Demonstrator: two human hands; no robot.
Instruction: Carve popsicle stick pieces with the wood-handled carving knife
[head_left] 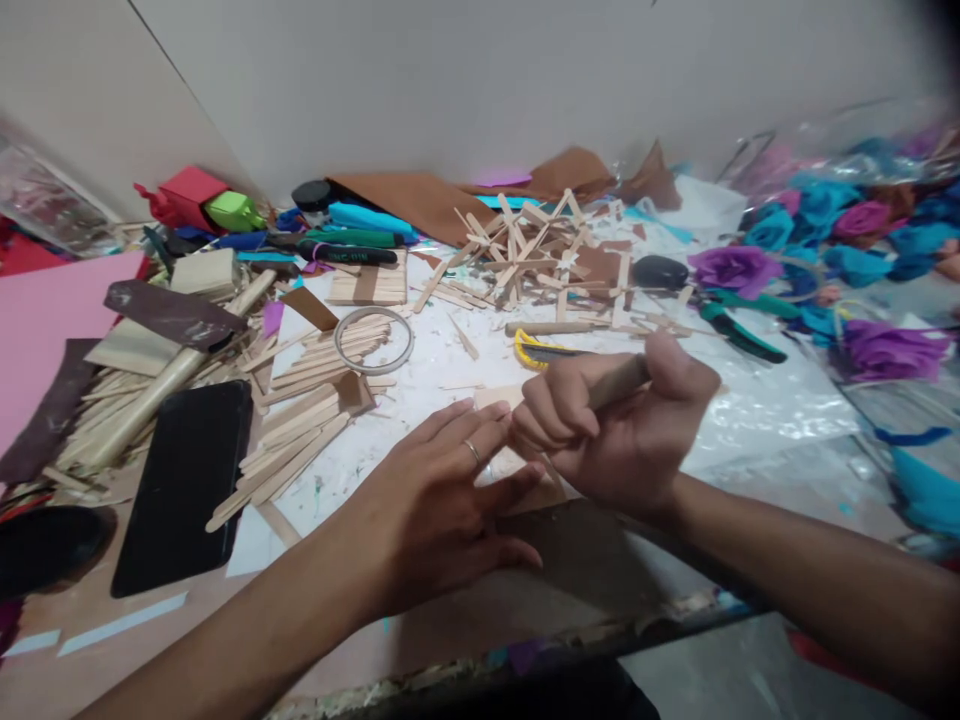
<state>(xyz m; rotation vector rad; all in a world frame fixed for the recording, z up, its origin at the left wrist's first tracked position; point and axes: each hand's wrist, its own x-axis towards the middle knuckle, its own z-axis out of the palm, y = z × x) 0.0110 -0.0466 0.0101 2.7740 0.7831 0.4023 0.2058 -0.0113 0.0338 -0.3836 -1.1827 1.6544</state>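
Observed, nearest, the left forearm (300,590) extended from the lower left, slanting inward across the worktable (420,640), and the right forearm (810,570) extended from the lower right, slanting inward as well; noted both cut off at the edges of view. Found the left hand (439,490) released and palm down, fingers extended and slightly spread, thumb out to the near side, ring on one finger. Located a pale wooden piece (506,462) on the worktable under the left fingertips; could not make out its full outline beneath the hands. Found the right hand (615,440) clenched just beside the left fingertips, palm side toward the camera, thumb raised, grasping a brownish stick-shaped object (621,385). Could not identify the object; noted blur and a lower end hidden in the fist. Could not tell contact from a narrow gap between the hands.

Noted a black phone (180,490) to the left, then loose wooden sticks (300,440), a tape roll (340,340) and, partly masked by the right hand, a yellow-edged tool (531,350). Recorded farther back a heap of joined sticks (517,255) and, at right, blurred paper flowers (735,270).
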